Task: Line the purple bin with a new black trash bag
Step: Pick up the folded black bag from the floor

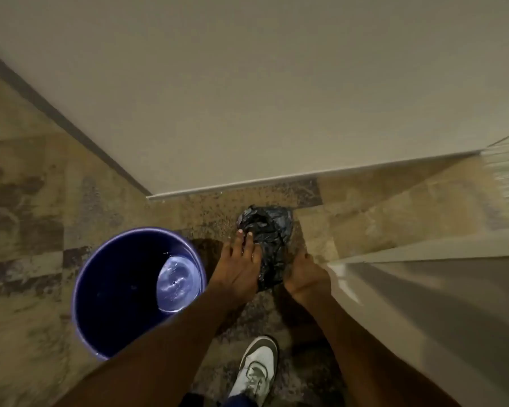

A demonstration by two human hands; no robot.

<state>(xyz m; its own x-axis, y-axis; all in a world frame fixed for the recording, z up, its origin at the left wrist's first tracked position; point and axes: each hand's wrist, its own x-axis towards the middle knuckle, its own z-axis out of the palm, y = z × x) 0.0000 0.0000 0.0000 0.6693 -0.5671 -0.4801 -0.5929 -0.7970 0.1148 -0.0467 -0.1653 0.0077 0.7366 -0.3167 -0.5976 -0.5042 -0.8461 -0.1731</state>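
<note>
The purple bin (88, 292) stands upright on the floor at the lower left, with nothing inside and its round bottom showing. A crumpled black trash bag (269, 230) hangs bunched between both hands, right of the bin and above the floor near the wall corner. My left hand (238, 265) holds the bag's left side, fingers stretched over the plastic. My right hand (303, 274) grips the bag's right edge, its fingers partly hidden behind the plastic. The bag is still folded up and is apart from the bin.
A beige wall (247, 83) fills the top of the view and meets the mottled tile floor (27, 186) in a corner. A pale door or panel edge (423, 289) runs along the right. My white shoe (256, 368) stands at the bottom centre.
</note>
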